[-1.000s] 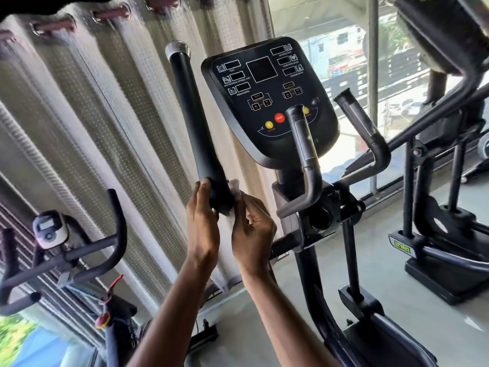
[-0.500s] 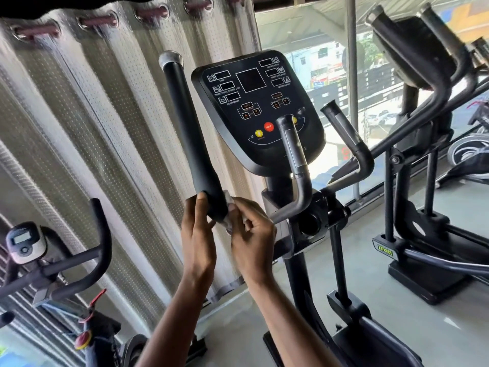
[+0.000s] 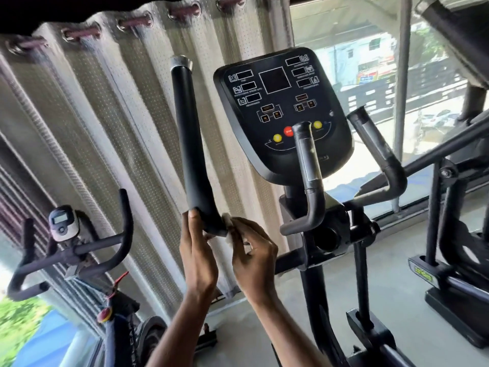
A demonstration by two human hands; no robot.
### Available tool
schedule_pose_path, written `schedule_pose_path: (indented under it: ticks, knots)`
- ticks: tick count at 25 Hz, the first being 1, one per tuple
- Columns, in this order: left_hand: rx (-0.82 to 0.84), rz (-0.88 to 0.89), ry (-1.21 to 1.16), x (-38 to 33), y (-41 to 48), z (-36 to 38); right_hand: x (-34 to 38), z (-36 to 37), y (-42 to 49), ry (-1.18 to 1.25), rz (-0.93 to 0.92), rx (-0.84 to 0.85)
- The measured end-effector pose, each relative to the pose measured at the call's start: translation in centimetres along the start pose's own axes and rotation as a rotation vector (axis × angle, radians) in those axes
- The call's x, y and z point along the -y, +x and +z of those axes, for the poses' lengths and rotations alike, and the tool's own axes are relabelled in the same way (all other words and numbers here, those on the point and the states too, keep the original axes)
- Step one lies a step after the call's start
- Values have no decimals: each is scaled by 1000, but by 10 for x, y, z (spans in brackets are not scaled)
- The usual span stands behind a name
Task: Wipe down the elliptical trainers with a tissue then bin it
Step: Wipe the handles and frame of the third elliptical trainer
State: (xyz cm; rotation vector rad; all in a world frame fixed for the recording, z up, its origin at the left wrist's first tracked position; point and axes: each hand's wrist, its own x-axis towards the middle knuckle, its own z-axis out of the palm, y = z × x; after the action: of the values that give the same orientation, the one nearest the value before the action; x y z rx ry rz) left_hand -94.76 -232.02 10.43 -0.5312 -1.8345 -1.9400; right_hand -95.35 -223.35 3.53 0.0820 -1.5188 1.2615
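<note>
At the foot of the tall handlebar (image 3: 188,144), the right hand (image 3: 254,256) pinches the tissue (image 3: 227,220) against the foam, and the left hand (image 3: 198,251) braces it with straight fingers. For full coverage, wrap the tissue round the bar and stroke upward under even pressure.

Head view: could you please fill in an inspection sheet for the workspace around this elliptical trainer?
Surface: grey floor under the machines.
Job's things: elliptical trainer with a dark console; its long black handle stands roughly upright; white tissue pressed against the handle's lower end; no bin in view.
Clutter: nothing seen.
Hands: left hand lies with straight fingers against the handle's lower end; right hand pinches the tissue on the opposite side.
Cables: nothing seen.
Surroundings: exercise bike to the left, second elliptical to the right, perforated curtain and window behind.
</note>
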Motion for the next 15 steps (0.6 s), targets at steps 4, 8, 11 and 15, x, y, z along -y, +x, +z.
schedule_pose_path:
  ticks: [4, 8, 11, 15]
  knots:
    - [-34, 16, 70, 2, -12, 2, -22, -1, 3, -15, 41, 46]
    - [-77, 10, 93, -8, -20, 9, -53, -2, 11, -144, 62, 121]
    - [-84, 22, 142, -6, -25, 13, -64, -2, 31, -220, 177, 243]
    - [-158, 65, 227, 3, -22, 4, -23, -13, 58, 70, 115, 435]
